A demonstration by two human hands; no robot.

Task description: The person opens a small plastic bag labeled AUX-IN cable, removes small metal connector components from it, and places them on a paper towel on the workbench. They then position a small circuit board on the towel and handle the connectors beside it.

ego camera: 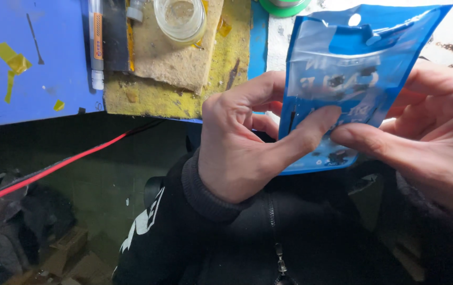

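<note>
Glossy blue plastic pouch (342,79), crinkled, pinched by both hands' fingers (311,132)

Blue workbench (52,79) carrying a stained yellow board (158,97), glass jar (180,18), white pen (96,42) and yellow tape scraps (11,60).

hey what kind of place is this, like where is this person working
Probably a small electronics or repair workbench: a blue work mat with tape scraps, a worn yellow sponge pad holding a glass jar, and red-and-black wires.
</note>
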